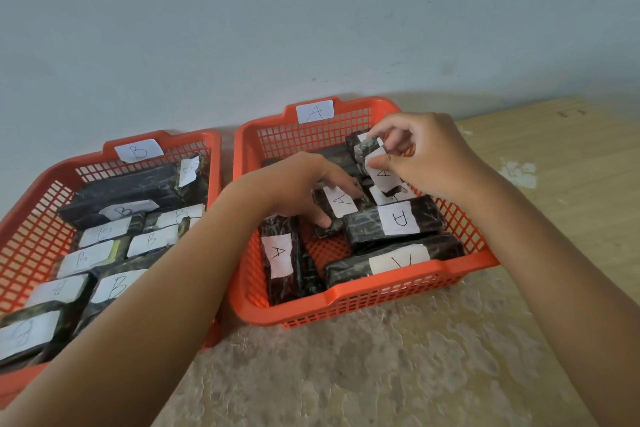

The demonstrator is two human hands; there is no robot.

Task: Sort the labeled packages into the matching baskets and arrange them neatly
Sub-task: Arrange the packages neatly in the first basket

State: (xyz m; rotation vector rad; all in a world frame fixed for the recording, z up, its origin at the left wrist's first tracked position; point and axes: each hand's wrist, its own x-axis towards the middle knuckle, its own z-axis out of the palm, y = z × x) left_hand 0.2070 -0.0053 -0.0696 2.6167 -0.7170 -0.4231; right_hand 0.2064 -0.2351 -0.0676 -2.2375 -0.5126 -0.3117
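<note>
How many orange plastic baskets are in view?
2. The orange plastic basket labelled B sits on the left against the wall; the orange plastic basket labelled A sits right beside it, with both hands working inside. None appears hidden.

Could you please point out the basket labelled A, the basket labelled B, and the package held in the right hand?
A basket (408, 291), head view, near rim.
B basket (86, 158), head view, far rim.
Held package (367, 149), head view, dark wrapped end.

A worn, mottled tabletop (381, 374) meets a plain pale wall (242, 28) behind.
</note>
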